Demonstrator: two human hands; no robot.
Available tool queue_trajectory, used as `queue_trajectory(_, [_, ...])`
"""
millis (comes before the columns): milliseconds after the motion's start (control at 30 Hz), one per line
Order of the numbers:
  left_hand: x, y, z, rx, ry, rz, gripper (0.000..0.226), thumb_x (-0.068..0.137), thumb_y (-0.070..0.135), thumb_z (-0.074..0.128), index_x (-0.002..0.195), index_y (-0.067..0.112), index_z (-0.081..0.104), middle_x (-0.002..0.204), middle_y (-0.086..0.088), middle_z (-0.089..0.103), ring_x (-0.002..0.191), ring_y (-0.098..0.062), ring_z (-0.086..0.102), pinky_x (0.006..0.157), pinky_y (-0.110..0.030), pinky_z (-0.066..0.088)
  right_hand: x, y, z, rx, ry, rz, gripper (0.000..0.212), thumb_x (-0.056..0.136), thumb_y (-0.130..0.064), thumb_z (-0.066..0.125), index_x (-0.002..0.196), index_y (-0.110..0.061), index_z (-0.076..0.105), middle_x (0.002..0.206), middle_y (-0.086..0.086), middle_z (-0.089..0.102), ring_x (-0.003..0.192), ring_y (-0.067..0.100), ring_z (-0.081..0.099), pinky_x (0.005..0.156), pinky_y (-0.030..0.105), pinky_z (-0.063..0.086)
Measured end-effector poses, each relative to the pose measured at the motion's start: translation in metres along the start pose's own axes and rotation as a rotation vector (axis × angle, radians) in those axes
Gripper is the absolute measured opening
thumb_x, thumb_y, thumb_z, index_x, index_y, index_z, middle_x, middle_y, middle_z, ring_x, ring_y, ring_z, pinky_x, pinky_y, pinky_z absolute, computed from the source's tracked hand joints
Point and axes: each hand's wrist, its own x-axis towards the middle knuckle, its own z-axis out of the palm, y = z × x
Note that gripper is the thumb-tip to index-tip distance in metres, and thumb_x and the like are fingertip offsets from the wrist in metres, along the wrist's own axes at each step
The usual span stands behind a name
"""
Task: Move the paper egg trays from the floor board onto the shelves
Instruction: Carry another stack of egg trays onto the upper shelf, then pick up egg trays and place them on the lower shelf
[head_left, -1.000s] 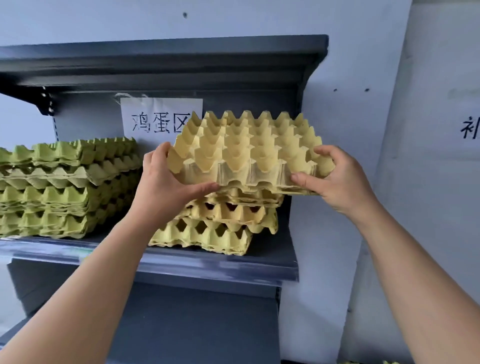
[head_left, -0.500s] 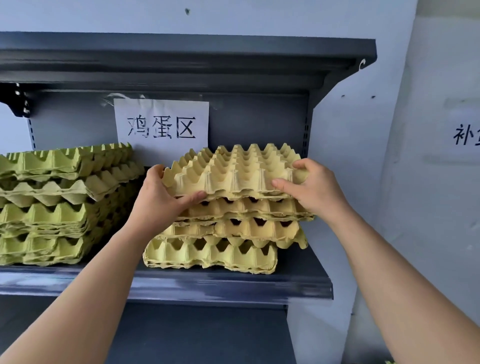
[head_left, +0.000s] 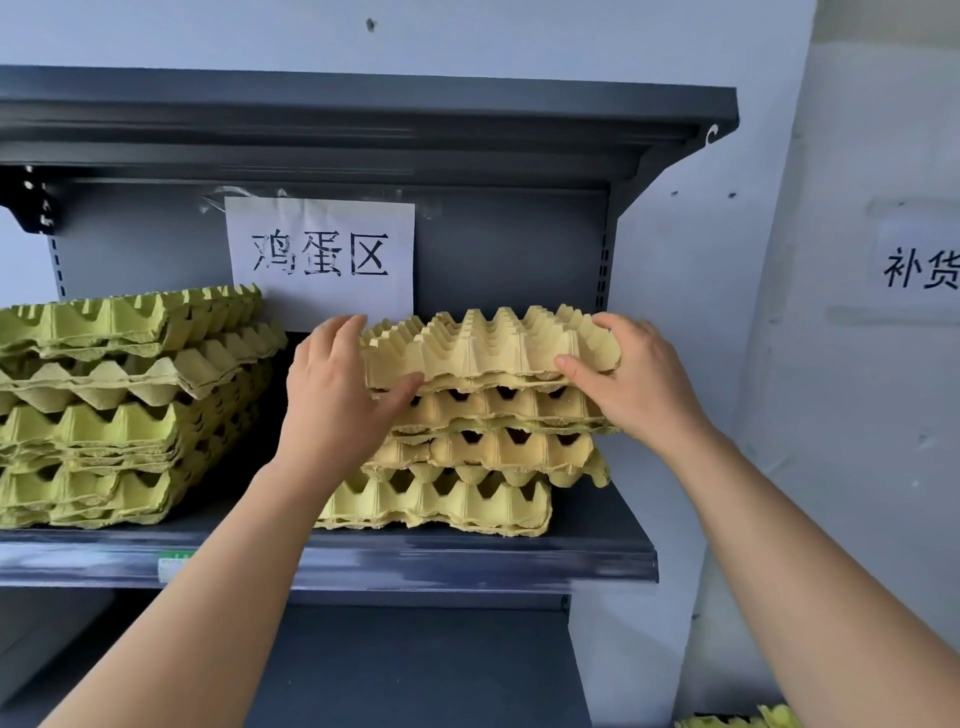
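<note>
A yellow paper egg tray (head_left: 493, 345) lies on top of a stack of several yellow trays (head_left: 467, 467) on the dark grey shelf (head_left: 467, 558). My left hand (head_left: 337, 400) grips the top tray's left edge, thumb under its front rim and fingers over the top. My right hand (head_left: 634, 384) grips its right front corner the same way. The tray sits roughly level on the stack.
A taller stack of green egg trays (head_left: 119, 405) fills the shelf's left side. A paper sign (head_left: 321, 260) hangs on the back panel. An upper shelf (head_left: 363, 130) overhangs. More yellow-green trays (head_left: 748, 719) show at the bottom right. A lower shelf (head_left: 415, 670) lies below.
Both hands lowered the tilted yellow tray and pushed it back until it came down level on the yellow stack. The camera moved closer to the shelf.
</note>
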Motion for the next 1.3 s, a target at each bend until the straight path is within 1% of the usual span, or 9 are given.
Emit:
queue_trajectory(133, [-0.013,0.036,-0.001,-0.022,0.026,0.172,0.059,0.085,0.042,0.064,0.131,0.008,0.053,0.13,-0.01,0.054,0.122,-0.029,0.044,0.104,-0.038,0.031,-0.019,0.001,-0.016,-0.043,0.029,-0.082,0.057,0.086,-0.042,0.063,0.133,-0.012,0.052,0.14,0.003,0.047,0.127,0.018,0.045,0.104,0.031,0.036])
queue_trajectory(233, [-0.03,0.068,0.005,-0.065,0.011,0.277,0.053,0.086,0.041,0.062,0.126,0.008,0.057,0.122,-0.008,0.059,0.112,-0.028,0.052,0.097,-0.037,0.038,-0.042,0.008,-0.034,-0.047,0.047,-0.11,0.049,0.086,-0.035,0.065,0.127,-0.01,0.057,0.133,0.002,0.055,0.121,0.018,0.051,0.098,0.027,0.039])
queue_trajectory(400, [-0.07,0.123,0.036,-0.196,-0.075,0.432,0.048,0.086,0.04,0.056,0.119,0.007,0.062,0.112,-0.007,0.064,0.098,-0.025,0.057,0.088,-0.032,0.041,-0.091,0.045,-0.062,-0.116,0.025,-0.038,0.048,0.086,-0.033,0.066,0.128,-0.011,0.058,0.133,0.002,0.057,0.12,0.017,0.053,0.1,0.026,0.038])
queue_trajectory(567, [-0.12,0.185,0.092,-0.286,-0.236,0.504,0.051,0.085,0.043,0.05,0.117,0.005,0.063,0.111,-0.01,0.065,0.098,-0.03,0.06,0.085,-0.039,0.05,-0.146,0.111,-0.095,-0.23,-0.012,0.059,0.044,0.083,-0.029,0.07,0.12,-0.008,0.062,0.123,0.006,0.063,0.113,0.025,0.058,0.094,0.03,0.043])
queue_trajectory(667, [-0.152,0.225,0.131,-0.324,-0.326,0.518,0.052,0.084,0.044,0.05,0.117,0.006,0.063,0.11,-0.009,0.066,0.098,-0.031,0.061,0.084,-0.041,0.05,-0.178,0.161,-0.12,-0.279,-0.045,0.157,0.043,0.084,-0.029,0.068,0.121,-0.008,0.062,0.123,0.006,0.063,0.114,0.024,0.057,0.095,0.031,0.043])
queue_trajectory(800, [-0.2,0.284,0.188,-0.363,-0.46,0.504,0.054,0.082,0.045,0.047,0.115,0.006,0.064,0.109,-0.009,0.067,0.098,-0.033,0.062,0.085,-0.041,0.05,-0.223,0.235,-0.155,-0.327,-0.103,0.283,0.044,0.086,-0.031,0.065,0.124,-0.01,0.06,0.128,0.003,0.06,0.12,0.019,0.053,0.099,0.024,0.036])
queue_trajectory(1000, [-0.277,0.363,0.274,-0.361,-0.659,0.454,0.048,0.078,0.04,0.058,0.113,0.009,0.066,0.107,-0.009,0.068,0.098,-0.033,0.062,0.084,-0.043,0.048,-0.285,0.348,-0.198,-0.385,-0.262,0.44,0.041,0.088,-0.031,0.063,0.121,-0.008,0.061,0.12,0.007,0.064,0.112,0.025,0.058,0.094,0.036,0.046])
queue_trajectory(1100, [-0.309,0.39,0.313,-0.337,-0.762,0.447,0.046,0.079,0.041,0.059,0.113,0.011,0.066,0.106,-0.008,0.067,0.099,-0.033,0.062,0.086,-0.043,0.047,-0.308,0.399,-0.21,-0.379,-0.292,0.504,0.039,0.088,-0.029,0.064,0.122,-0.009,0.061,0.121,0.007,0.064,0.112,0.024,0.058,0.094,0.035,0.046])
queue_trajectory(1300, [-0.357,0.421,0.393,-0.268,-0.95,0.412,0.048,0.085,0.037,0.065,0.125,0.012,0.059,0.121,-0.007,0.063,0.113,-0.031,0.055,0.095,-0.043,0.041,-0.335,0.491,-0.209,-0.333,-0.35,0.65,0.032,0.088,-0.024,0.063,0.116,-0.009,0.062,0.112,0.009,0.065,0.105,0.026,0.059,0.087,0.042,0.049])
